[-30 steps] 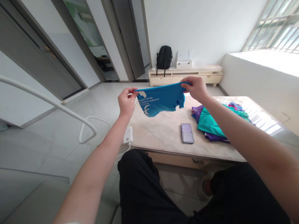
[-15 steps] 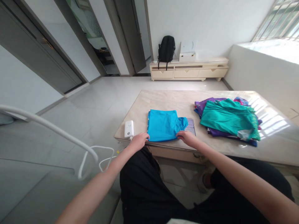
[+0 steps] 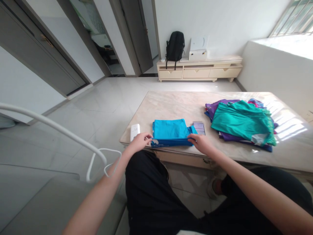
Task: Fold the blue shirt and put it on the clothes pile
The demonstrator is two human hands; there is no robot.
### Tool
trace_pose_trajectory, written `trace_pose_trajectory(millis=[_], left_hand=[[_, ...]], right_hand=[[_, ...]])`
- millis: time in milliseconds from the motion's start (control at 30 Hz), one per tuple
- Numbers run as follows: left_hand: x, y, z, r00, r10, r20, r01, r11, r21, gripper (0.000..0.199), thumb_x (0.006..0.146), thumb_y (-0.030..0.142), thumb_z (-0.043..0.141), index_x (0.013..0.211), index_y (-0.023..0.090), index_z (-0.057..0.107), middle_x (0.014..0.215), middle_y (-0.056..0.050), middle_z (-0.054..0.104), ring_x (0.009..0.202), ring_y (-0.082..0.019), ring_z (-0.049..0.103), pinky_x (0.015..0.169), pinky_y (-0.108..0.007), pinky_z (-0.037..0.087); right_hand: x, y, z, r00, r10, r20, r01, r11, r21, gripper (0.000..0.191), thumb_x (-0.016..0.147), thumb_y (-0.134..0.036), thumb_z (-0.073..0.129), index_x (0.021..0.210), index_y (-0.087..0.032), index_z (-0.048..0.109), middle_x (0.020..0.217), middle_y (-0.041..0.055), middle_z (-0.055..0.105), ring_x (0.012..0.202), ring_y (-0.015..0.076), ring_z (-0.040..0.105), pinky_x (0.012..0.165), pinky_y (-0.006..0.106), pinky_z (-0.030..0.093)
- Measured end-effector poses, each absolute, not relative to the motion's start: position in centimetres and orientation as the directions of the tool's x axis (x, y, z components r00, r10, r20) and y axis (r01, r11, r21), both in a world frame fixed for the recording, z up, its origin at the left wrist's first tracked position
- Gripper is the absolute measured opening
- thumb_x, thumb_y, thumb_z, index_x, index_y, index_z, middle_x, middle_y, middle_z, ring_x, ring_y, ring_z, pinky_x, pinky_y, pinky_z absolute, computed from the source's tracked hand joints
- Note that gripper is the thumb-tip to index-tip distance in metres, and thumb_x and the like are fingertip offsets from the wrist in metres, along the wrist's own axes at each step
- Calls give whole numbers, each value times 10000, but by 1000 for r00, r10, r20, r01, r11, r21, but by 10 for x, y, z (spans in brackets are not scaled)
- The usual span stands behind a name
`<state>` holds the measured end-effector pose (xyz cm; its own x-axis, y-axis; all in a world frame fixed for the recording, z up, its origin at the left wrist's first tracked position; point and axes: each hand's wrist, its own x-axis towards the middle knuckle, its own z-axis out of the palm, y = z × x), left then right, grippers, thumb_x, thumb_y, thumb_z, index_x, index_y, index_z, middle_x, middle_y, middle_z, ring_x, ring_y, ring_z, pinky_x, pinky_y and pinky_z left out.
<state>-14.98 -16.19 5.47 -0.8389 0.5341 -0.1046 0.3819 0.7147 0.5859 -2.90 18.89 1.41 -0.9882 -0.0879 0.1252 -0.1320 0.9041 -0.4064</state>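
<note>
A bright blue garment (image 3: 170, 129), folded into a flat block, lies near the front edge of the table. My left hand (image 3: 141, 141) pinches its near left corner, and my right hand (image 3: 197, 142) grips the near right corner. The near edge is raised between both hands, so a darker blue face with pale lettering shows below it. A small bunched part of the garment sticks out at the right, beside a purple-grey printed card or packet (image 3: 199, 127). Left of the garment, close to my left hand, a white power bank (image 3: 134, 131) rests on the table.
A loose pile of clothes, with a green garment (image 3: 241, 119) on top and purple ones beneath, sits on the right of the table (image 3: 168, 102). A white curved tube (image 3: 61, 130) and cable hang at left. Against the wall, a low cabinet (image 3: 195, 74) carries a black backpack (image 3: 175, 47).
Both hands have lifted the garment's near edge up and slightly away from me, uncovering the darker lettered side. The camera view has shifted slightly.
</note>
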Motion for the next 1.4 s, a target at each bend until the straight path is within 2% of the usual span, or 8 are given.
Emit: trace_pose_trajectory(millis=[100, 300, 500, 700, 900, 1100, 1233, 1400], left_hand=[[-199, -137, 62, -915, 405, -4, 335, 761, 555, 260, 928, 278, 529, 1086, 143, 685, 843, -79, 748, 767, -215, 716, 756, -317, 567], [-237, -79, 50, -926, 292, 241, 370, 833, 412, 401, 1004, 230, 416, 1370, 143, 556, 1434, -199, 554, 1357, -319, 505, 1157, -487, 384], [-193, -78, -22, -813, 582, -2, 559, 782, 277, 613, 963, 424, 574, 1511, 174, 461, 1642, -131, 344, 1528, -303, 293, 1249, -435, 263], [-200, -111, -44, -807, 560, -185, 540, 828, 152, 794, 972, 520, 523, 1620, 157, 243, 1699, -163, 104, 1562, -387, 133, 1236, -535, 235], [-191, -112, -33, -828, 547, -121, 548, 836, 30, 621, 1004, 327, 513, 1577, 159, 344, 1678, -211, 192, 1499, -394, 320, 1175, -503, 361], [-175, -103, -20, -836, 547, -43, 548, 833, -69, 384, 995, 112, 405, 1320, 139, 609, 1385, -233, 559, 1146, -304, 642, 944, -399, 528], [-169, -99, -6, -838, 546, -10, 544, 833, -100, 323, 973, 91, 401, 1150, 98, 672, 1205, -224, 633, 977, -278, 688, 853, -372, 534], [-152, -92, 27, -821, 565, 84, 557, 824, -102, 369, 1003, 149, 332, 1212, 106, 634, 1195, -210, 635, 973, -302, 670, 837, -403, 517]], right_hand=[[-99, 200, 44, -989, -5, 151, -62, 923, -379, 268, 989, -341, 554, 1143, -238, 747, 1043, 85, 768, 963, 295, 706, 792, 334, 502], [-186, 186, 56, -965, 126, 229, 42, 939, -340, 449, 1024, -263, 387, 1404, -148, 597, 1387, 166, 617, 1176, 320, 632, 966, 418, 503], [-137, 147, -28, -985, -39, 170, -86, 957, -277, 543, 1029, -427, 444, 1529, -218, 488, 1647, 99, 333, 1513, 323, 292, 1220, 467, 278], [-124, 160, -65, -992, -98, 77, -113, 966, -231, 756, 1002, -652, 388, 1631, -246, 278, 1702, 109, 152, 1565, 368, 106, 1236, 581, 146], [-130, 129, -52, -978, -175, 113, -195, 959, -206, 830, 938, -631, 547, 1603, -174, 349, 1699, 164, 102, 1569, 378, 43, 1245, 567, 34], [-128, 87, -51, -972, -211, 102, -231, 934, -272, 643, 955, -441, 583, 1512, -136, 483, 1656, 187, 267, 1532, 365, 230, 1225, 552, 168], [-124, 77, -47, -981, -161, 111, -190, 921, -340, 646, 933, -425, 622, 1489, -122, 498, 1634, 218, 305, 1516, 403, 249, 1214, 592, 142], [-121, 64, -19, -978, -108, 176, -180, 865, -469, 718, 870, -381, 694, 1503, -119, 481, 1580, 220, 409, 1451, 399, 374, 1189, 539, 249]])
